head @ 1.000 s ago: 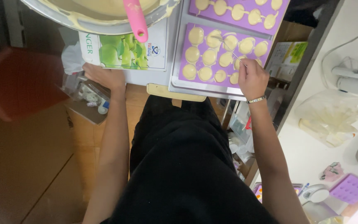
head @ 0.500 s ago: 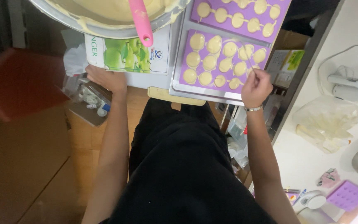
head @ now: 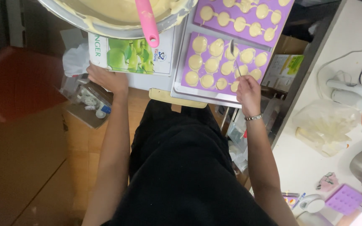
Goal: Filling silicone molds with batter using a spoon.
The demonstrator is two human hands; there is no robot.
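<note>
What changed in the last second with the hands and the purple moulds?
The right hand drew back from the filled cavities of the near purple mould to its front edge, and now holds a thin metal spoon pointing up over the cavities. The left hand stays on the edge of the box printed with green apples. Batter bowl, pink spatula and tray unchanged.

Head view; looks steeply down, close over lap
</note>
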